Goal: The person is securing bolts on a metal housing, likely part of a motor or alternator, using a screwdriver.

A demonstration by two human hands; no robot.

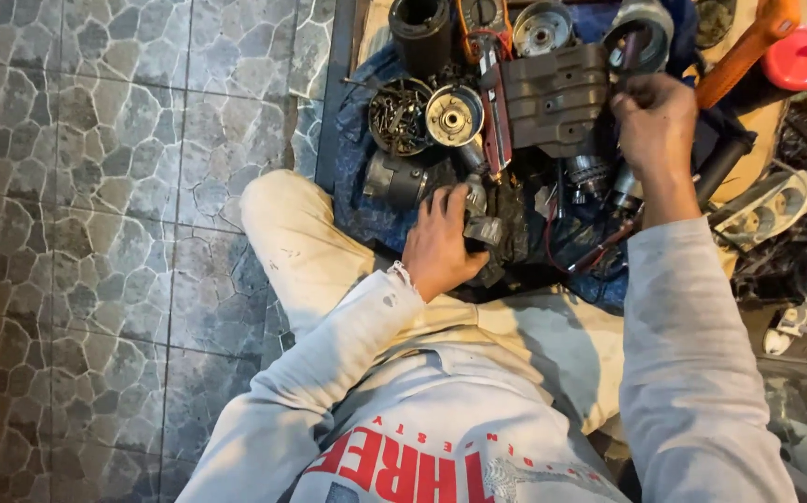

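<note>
Looking down over my lap at a heap of motor parts on a blue cloth. My left hand is clenched on a small grey metal gear housing at the heap's near edge. My right hand grips a thin dark tool shaft, pinched in the fingers, just beside the grey ribbed casing. The housing looks dense, stiff and greasy, so I judge it slippery; best held around its body, not by the wires. A tin of screws sits well left.
</note>
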